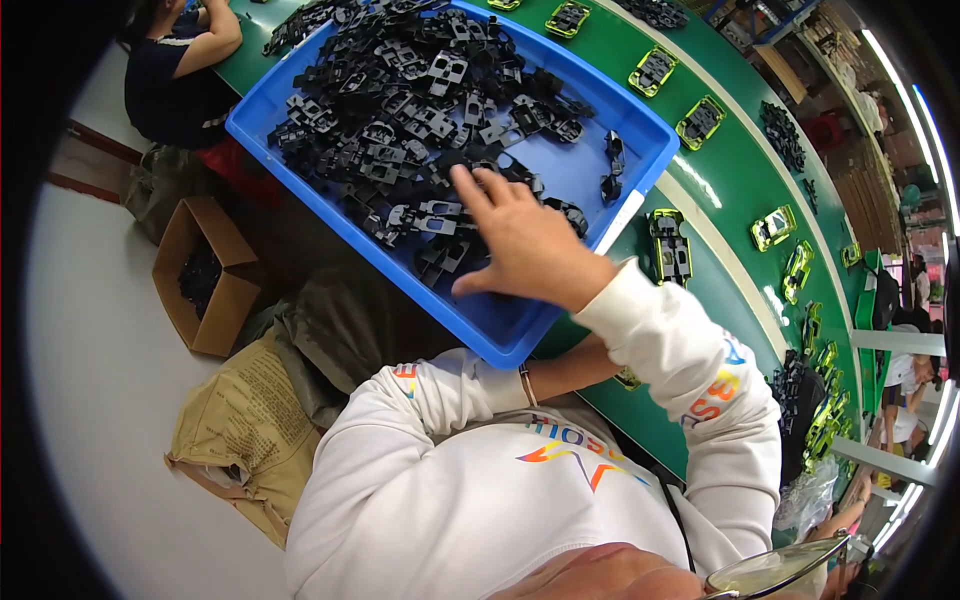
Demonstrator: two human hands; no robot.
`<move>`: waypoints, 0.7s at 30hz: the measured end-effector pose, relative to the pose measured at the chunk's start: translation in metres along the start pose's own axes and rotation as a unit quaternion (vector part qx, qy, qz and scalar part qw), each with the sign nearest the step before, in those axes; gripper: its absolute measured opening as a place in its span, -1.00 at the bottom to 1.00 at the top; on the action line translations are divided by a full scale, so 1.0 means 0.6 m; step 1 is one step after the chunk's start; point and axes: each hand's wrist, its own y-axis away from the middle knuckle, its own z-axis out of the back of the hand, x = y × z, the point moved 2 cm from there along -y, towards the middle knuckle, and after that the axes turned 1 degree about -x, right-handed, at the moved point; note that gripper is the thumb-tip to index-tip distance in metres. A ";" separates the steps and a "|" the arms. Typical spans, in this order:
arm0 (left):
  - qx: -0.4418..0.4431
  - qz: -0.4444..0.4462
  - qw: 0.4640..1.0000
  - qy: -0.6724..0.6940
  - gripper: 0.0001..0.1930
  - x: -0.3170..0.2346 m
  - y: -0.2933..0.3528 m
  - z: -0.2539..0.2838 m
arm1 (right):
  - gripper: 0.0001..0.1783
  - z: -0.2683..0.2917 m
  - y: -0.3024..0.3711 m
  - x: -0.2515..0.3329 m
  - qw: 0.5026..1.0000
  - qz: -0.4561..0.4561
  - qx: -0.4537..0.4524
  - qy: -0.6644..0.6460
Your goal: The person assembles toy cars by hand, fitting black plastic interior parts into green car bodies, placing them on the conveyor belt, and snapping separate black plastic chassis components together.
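My right hand (525, 240) reaches over a blue plastic tray (300, 215), fingers spread and thumb apart, with nothing gripped. Its fingertips are at the near edge of a heap of black plastic toy-car chassis parts (400, 130); whether they touch the parts I cannot tell. My left forearm (572, 370) crosses beneath the right sleeve, and the left hand itself is hidden there. A yellow-green piece (628, 378) shows beside that forearm. Just right of the tray, a black chassis with yellow-green edging (670, 246) lies on the green worktop (715, 275).
Several yellow-green-edged car pieces (653, 70) lie along the green surface, which pale strips divide. More black parts (783, 135) are piled farther right. A cardboard box (225, 290) holding dark parts and a tan sack (245, 425) stand at left. A co-worker (175, 75) sits at the upper left.
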 end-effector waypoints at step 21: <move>-0.077 0.099 0.990 0.064 -0.58 -0.025 -0.016 0.002 | -0.60 0.106 0.059 -0.092 0.874 0.075 -0.406 -0.257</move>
